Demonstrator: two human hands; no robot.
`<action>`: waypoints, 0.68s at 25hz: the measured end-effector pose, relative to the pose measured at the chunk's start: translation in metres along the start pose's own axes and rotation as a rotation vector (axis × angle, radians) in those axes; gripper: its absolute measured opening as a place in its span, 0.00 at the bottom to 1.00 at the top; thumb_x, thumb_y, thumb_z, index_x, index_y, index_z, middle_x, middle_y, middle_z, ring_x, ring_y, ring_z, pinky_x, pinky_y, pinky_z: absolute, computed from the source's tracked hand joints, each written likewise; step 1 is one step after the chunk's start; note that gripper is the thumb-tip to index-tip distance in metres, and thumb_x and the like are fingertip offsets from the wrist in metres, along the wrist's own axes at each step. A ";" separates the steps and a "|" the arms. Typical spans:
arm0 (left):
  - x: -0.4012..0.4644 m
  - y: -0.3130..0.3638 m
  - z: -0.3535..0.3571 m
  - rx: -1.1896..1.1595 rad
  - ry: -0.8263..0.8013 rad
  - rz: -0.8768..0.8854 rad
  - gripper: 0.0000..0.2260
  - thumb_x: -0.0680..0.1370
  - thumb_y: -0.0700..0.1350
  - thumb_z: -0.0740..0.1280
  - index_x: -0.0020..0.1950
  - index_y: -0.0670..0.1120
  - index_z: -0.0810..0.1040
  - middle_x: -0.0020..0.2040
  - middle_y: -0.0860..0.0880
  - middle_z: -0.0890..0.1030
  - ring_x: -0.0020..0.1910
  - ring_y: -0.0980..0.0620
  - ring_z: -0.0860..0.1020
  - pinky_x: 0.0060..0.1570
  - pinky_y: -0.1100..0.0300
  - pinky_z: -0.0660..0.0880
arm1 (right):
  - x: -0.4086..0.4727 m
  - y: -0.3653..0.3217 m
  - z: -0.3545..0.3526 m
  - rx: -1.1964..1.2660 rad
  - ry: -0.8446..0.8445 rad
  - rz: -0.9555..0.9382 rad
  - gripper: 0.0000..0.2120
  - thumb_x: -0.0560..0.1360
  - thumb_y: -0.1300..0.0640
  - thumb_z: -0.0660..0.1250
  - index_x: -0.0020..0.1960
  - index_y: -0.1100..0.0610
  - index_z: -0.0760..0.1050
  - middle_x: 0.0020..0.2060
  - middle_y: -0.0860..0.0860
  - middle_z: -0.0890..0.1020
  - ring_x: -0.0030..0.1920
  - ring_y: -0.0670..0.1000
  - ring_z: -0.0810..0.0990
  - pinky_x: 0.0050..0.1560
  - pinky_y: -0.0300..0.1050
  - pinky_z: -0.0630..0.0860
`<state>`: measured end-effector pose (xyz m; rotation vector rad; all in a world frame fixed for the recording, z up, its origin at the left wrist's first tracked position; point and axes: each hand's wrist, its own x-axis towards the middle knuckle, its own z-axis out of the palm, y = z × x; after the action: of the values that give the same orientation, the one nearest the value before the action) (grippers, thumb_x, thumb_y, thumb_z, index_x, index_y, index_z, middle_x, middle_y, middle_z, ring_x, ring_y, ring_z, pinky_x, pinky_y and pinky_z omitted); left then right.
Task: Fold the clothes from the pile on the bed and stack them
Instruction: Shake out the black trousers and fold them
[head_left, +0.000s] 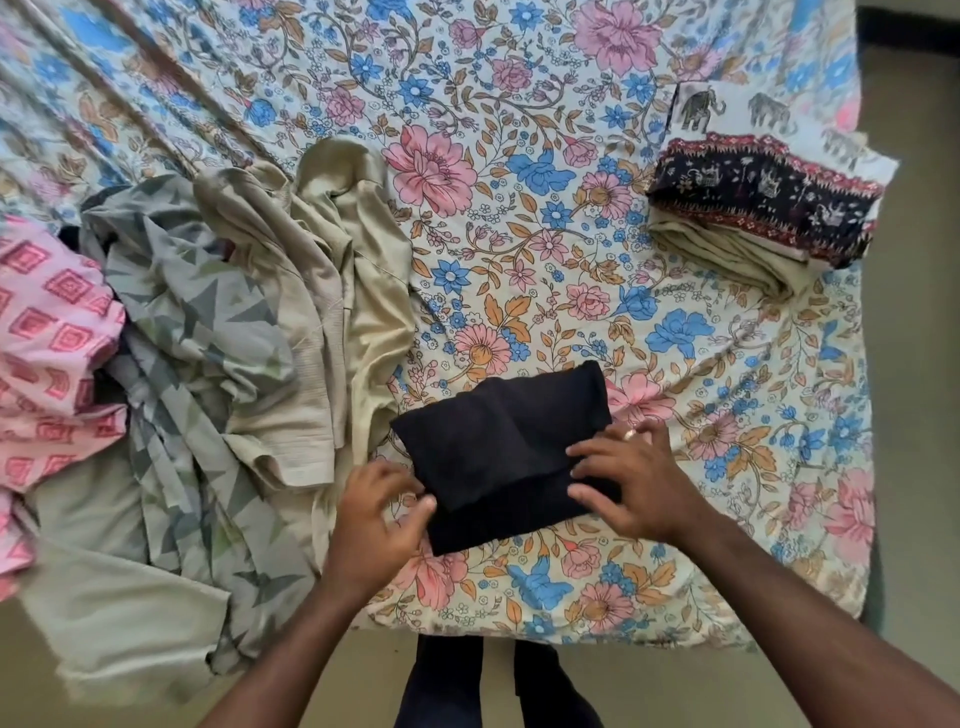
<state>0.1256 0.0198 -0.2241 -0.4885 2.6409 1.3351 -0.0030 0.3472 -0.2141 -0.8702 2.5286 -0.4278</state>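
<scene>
A folded black garment (498, 441) lies on the floral bedsheet (519, 208) near the bed's front edge. My left hand (376, 519) touches its near left corner, thumb against the fold's edge. My right hand (631, 478) rests on its right side with spread fingers pressing the cloth down. A pile of unfolded clothes (218, 322) sprawls on the left: beige cloth, a grey-green patterned piece, a pink printed one (47, 343). At the far right stands a stack of folded clothes (763, 208), a dark printed piece on top of beige ones.
The pile hangs over the bed's front left edge (119, 597). The floor (919, 364) shows to the right of the bed and below it. My legs in dark trousers (488, 686) stand against the bed's front edge.
</scene>
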 end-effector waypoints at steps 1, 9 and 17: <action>0.004 0.009 0.003 -0.157 0.109 -0.180 0.15 0.74 0.60 0.70 0.44 0.49 0.81 0.46 0.52 0.81 0.49 0.58 0.77 0.52 0.57 0.74 | 0.008 -0.005 0.001 0.079 0.071 0.068 0.21 0.80 0.34 0.59 0.38 0.44 0.79 0.41 0.38 0.83 0.45 0.40 0.78 0.64 0.62 0.64; 0.047 0.056 0.038 -0.498 0.176 -0.836 0.31 0.63 0.58 0.83 0.60 0.49 0.78 0.52 0.54 0.84 0.51 0.54 0.82 0.56 0.53 0.80 | 0.051 -0.018 -0.008 0.318 0.306 0.827 0.27 0.66 0.36 0.80 0.49 0.50 0.69 0.49 0.46 0.74 0.49 0.49 0.73 0.52 0.51 0.75; 0.047 0.040 0.038 -0.537 0.002 -0.779 0.15 0.69 0.46 0.82 0.52 0.54 0.82 0.52 0.54 0.86 0.52 0.51 0.84 0.59 0.50 0.80 | 0.046 -0.029 0.014 0.816 0.046 0.963 0.25 0.72 0.43 0.79 0.64 0.54 0.79 0.56 0.49 0.84 0.58 0.53 0.82 0.63 0.53 0.79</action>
<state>0.0663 0.0619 -0.2288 -1.3876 1.7067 1.6762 -0.0145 0.2944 -0.2273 0.6310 2.1388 -0.9939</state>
